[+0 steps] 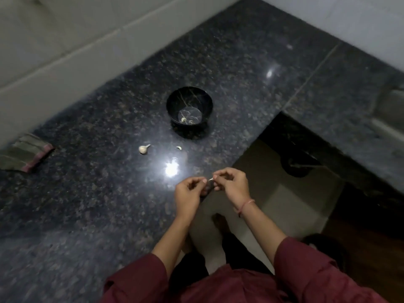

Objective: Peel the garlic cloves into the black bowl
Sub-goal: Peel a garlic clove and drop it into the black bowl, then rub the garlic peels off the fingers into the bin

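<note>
While left hand (188,193) and right hand (232,185) pinch garlic clove (211,179), black bowl (172,99) holds pale bits (185,120).

Your left hand (189,192) and right hand (232,185) pinch one garlic clove (210,179) — black bowl (189,108) beyond on the counter (87,193).

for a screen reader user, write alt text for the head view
A person's left hand and right hand pinch a small garlic clove between them above the edge of a dark granite counter. Beyond them stands a black bowl holding a few pale pieces, with a garlic head and a small pale scrap lying on the counter nearer the hands.
</note>
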